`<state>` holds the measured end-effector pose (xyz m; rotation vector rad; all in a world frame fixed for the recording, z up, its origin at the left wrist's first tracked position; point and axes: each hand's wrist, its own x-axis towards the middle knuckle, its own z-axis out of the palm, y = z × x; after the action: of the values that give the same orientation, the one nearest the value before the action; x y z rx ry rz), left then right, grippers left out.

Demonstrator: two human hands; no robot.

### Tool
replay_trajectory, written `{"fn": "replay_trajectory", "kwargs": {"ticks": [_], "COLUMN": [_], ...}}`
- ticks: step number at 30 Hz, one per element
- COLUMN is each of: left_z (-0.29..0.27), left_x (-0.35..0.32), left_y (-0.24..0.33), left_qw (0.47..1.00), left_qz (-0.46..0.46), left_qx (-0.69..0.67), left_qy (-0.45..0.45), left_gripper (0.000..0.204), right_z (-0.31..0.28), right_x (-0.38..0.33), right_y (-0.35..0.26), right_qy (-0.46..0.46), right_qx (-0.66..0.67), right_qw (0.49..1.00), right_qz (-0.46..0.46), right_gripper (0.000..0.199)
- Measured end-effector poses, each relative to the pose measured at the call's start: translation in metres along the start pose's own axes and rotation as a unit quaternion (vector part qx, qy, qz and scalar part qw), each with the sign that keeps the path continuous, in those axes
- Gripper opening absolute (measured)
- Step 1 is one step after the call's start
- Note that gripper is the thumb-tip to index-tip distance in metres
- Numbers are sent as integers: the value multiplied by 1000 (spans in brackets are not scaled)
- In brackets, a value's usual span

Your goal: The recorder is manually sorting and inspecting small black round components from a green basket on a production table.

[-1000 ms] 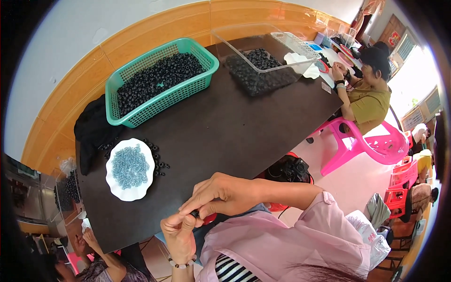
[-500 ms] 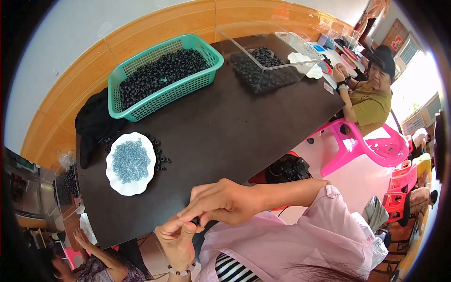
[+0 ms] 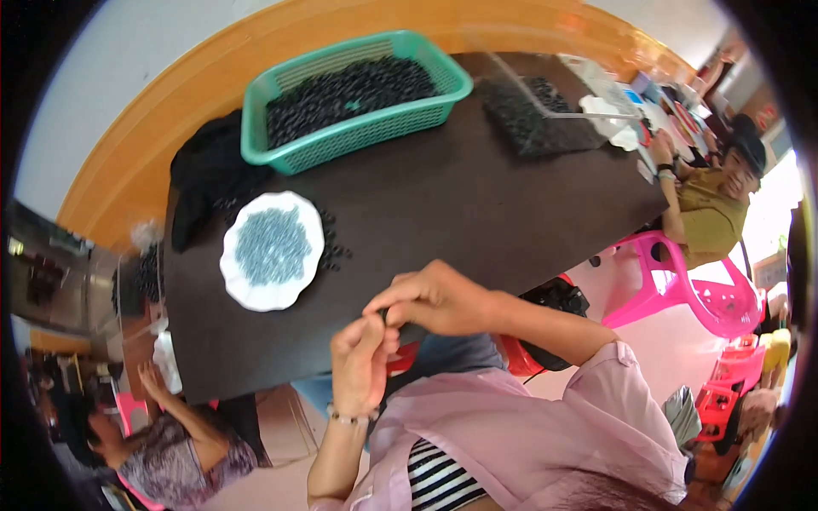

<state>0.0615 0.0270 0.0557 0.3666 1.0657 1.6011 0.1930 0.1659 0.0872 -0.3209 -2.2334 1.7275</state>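
Observation:
Just beyond the table's near edge, my left hand and my right hand meet, fingertips pinched together. Between them is a small black piece, mostly covered by the fingers; it resembles the black ring-shaped pieces on the table. Up and to the left of my hands, a white scalloped plate carries a spread of small clear bluish beads. Several loose black ring-shaped pieces lie beside the plate's right rim.
A green plastic basket full of black pieces stands at the table's far side. Right of it is a clear plastic box with more. Black cloth lies at left. People sit at both sides; a pink chair stands right.
The view has shifted, so the table items sit further right and higher. My hands stay together on the small black piece, now raised a little in the picture.

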Motion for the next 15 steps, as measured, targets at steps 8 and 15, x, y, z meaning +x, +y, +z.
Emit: {"fn": "replay_trajectory", "kwargs": {"ticks": [8, 15], "left_z": [3, -7], "left_x": [3, -3], "left_y": [-1, -9], "left_qw": [986, 991], "left_qz": [-12, 12], "left_qx": [-160, -127], "left_qy": [-54, -44], "left_gripper": [20, 22], "right_z": [-6, 6], "right_x": [5, 8], "right_y": [12, 19], "right_qy": [-38, -40], "right_qx": [146, 210], "right_qw": [988, 976], "right_qz": [-36, -49], "right_gripper": [32, 31]}}
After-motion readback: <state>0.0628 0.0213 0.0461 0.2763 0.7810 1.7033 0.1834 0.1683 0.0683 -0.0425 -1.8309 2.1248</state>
